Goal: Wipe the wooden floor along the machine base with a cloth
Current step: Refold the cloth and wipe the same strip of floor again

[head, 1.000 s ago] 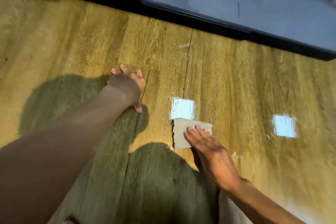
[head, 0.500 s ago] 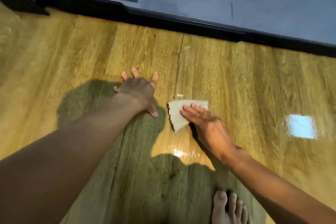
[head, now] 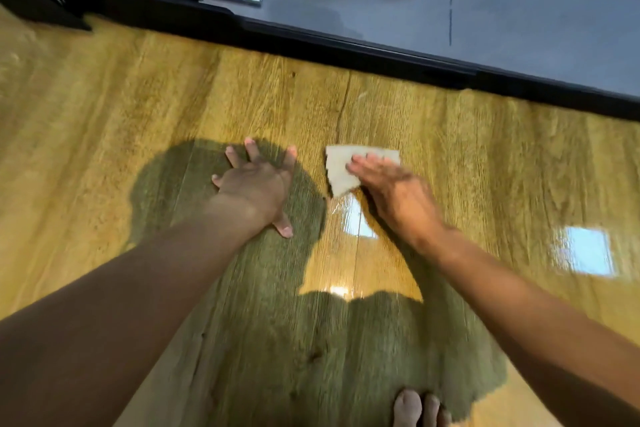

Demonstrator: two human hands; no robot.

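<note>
**Cloth under a flat right hand, short of the machine base**

- Cloth (head: 341, 170): small, pale, folded to a rough wedge. It lies flat on the wooden floor (head: 502, 156), near the machine base (head: 346, 48) but apart from it, with a strip of bare boards between.
- Handling, my read: light, soft and limp, with nothing stiff to grab. It should slide easily on this glossy floor and will bunch if I pull it by a corner. Best driven with a flat palm pressing down over its middle. A pinch at the edge away from the base is only for lifting it.
- Right hand (head: 398, 194): fingers (head: 367, 166) straight and close together, laid on top of the cloth and pressing, not curled round it. The view is blurred here.
- Left hand (head: 256, 184): planted bare on the floor beside the cloth, about as far from the base. Its fingers (head: 252, 149) are spread wide and hold nothing. I take it as a brace.
- Bare toes (head: 408, 406) show well back from the base.
</note>
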